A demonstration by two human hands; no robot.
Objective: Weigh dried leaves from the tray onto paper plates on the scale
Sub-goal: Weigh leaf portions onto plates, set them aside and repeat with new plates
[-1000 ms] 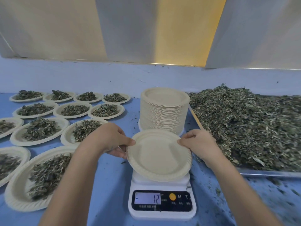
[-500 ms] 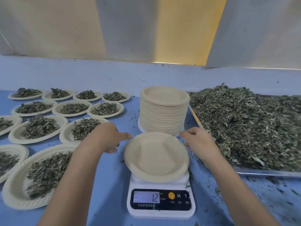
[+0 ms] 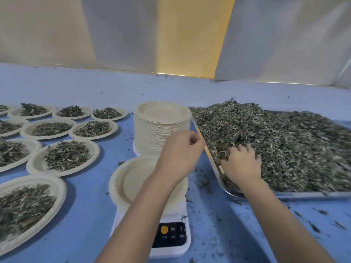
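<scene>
An empty paper plate (image 3: 131, 181) rests on the white scale (image 3: 176, 249) at the bottom centre; my forearm hides the scale's display. My left hand (image 3: 180, 154) hovers above the plate's far right side, fingers loosely curled, holding nothing I can see. My right hand (image 3: 241, 162) lies palm down in the dried leaves (image 3: 284, 141) at the near left corner of the metal tray (image 3: 303, 194), fingers spread and partly sunk into the pile.
A tall stack of empty paper plates (image 3: 163, 126) stands behind the scale. Several plates filled with leaves (image 3: 64, 156) cover the blue table on the left. Loose leaf bits (image 3: 205, 181) lie scattered between scale and tray.
Both hands have let go of the plate, which now sits on the scale. My right hand moved right into the tray's leaves; my left hand rose and shifted right over the plate.
</scene>
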